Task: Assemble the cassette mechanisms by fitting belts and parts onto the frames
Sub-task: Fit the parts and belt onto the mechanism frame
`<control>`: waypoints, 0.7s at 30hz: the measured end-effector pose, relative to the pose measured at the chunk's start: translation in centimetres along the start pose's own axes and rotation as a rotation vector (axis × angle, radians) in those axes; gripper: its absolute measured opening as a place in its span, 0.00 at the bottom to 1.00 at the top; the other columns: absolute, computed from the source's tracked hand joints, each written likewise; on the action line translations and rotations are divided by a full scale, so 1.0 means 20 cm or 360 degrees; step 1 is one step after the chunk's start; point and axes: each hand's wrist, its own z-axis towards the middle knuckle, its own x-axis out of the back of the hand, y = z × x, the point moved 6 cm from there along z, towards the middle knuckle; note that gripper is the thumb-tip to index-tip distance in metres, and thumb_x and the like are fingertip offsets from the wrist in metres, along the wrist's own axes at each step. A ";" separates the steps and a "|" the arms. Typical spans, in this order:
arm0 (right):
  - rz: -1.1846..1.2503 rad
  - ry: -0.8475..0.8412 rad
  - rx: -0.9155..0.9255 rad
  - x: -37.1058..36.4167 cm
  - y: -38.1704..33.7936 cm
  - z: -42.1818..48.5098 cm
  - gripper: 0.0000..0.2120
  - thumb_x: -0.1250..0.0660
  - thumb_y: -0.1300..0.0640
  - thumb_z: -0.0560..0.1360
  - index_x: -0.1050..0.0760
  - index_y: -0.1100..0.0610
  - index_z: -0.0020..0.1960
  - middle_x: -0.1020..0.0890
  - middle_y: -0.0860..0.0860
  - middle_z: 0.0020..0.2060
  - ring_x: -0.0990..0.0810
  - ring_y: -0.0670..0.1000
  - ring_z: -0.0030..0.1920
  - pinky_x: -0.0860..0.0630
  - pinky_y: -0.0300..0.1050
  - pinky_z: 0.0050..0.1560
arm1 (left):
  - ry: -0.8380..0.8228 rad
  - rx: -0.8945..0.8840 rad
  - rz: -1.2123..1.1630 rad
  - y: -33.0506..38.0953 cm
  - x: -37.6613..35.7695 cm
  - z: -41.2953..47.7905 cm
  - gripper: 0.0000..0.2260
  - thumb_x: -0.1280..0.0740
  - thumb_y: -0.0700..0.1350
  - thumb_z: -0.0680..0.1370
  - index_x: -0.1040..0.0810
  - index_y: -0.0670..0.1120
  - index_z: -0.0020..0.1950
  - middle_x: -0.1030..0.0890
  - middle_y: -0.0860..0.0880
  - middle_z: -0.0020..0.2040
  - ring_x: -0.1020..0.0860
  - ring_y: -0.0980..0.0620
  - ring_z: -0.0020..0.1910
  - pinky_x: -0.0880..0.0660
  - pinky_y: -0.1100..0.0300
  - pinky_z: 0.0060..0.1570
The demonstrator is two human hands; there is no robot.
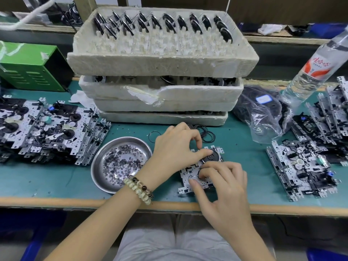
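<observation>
- Green bench [56,176]: it spanned the whole width of the frame, with a wooden edge along the bottom.
- Stack of foam trays [162,63], upper centre: the top tray held rows of flywheels [169,23] standing on edge. The stack rose directly behind the hands.
- Pile of frames [47,129], left of the frame: the frames overlapped one another. A second pile [310,162] lay at the right.
- Green box [32,68], upper left, stood behind the left pile.
- Plastic bag [263,113], right of centre, held dark rings that lay heaped in it.
- Water bottle [316,66], upper right, appeared tilted.
- Steel dish [92,169], lower centre-left, lay just beside the left wrist and held small washers [120,162].
- Working frame [185,173], lower centre, lay flat on the bench under both hands and was largely covered by them.
- Left hand [175,147]: its fingers curled over the frame's far edge. Its thumb lay against the rim of the black disc [211,157].
- Right hand [226,183]: its curled fingertips and thumb pressed on the frame just below the disc. Whether they pinched anything could not be told.
- Loose belts [205,132] lay on the bench just behind the left hand.
- Bead bracelet [139,187] circled the left wrist.
</observation>
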 end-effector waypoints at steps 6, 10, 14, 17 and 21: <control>-0.0273 0.0012 0.0279 0.00 -0.04 -0.02 0.14 0.34 0.46 0.77 0.22 0.56 0.41 0.18 0.45 0.49 0.28 0.55 0.49 0.39 0.46 0.51 | 0.0004 0.0008 -0.0031 0.01 0.01 0.01 0.15 0.30 0.70 0.71 0.23 0.60 0.45 0.29 0.60 0.49 0.30 0.56 0.54 0.37 0.57 0.46; -0.0261 0.0000 0.0174 0.05 0.04 -0.02 0.13 0.34 0.45 0.76 0.20 0.55 0.43 0.19 0.48 0.54 0.28 0.56 0.51 0.37 0.47 0.53 | -0.0031 -0.0095 -0.0096 0.04 0.02 0.00 0.13 0.30 0.65 0.74 0.24 0.61 0.53 0.31 0.60 0.51 0.33 0.56 0.54 0.35 0.57 0.47; 0.0035 0.0094 -0.0143 0.14 0.19 -0.04 0.12 0.35 0.47 0.76 0.19 0.54 0.44 0.21 0.48 0.51 0.30 0.52 0.53 0.35 0.41 0.60 | 0.0024 -0.0468 -0.0027 0.13 0.03 -0.06 0.11 0.31 0.56 0.79 0.18 0.57 0.60 0.28 0.54 0.55 0.33 0.52 0.54 0.34 0.60 0.50; 0.0003 0.0034 -0.0346 0.19 0.30 -0.05 0.10 0.35 0.47 0.77 0.22 0.53 0.45 0.22 0.45 0.44 0.27 0.51 0.48 0.36 0.38 0.53 | 0.0130 -0.0567 0.0005 0.15 0.05 -0.13 0.13 0.33 0.53 0.81 0.15 0.47 0.56 0.24 0.49 0.55 0.30 0.47 0.53 0.31 0.53 0.53; 0.0093 -0.0234 -0.0466 0.20 0.38 -0.03 0.08 0.34 0.51 0.79 0.25 0.47 0.40 0.24 0.40 0.31 0.27 0.43 0.34 0.34 0.35 0.36 | 0.0377 -0.0543 0.0012 0.10 0.09 -0.22 0.18 0.37 0.55 0.82 0.18 0.44 0.40 0.22 0.51 0.49 0.30 0.49 0.48 0.30 0.53 0.51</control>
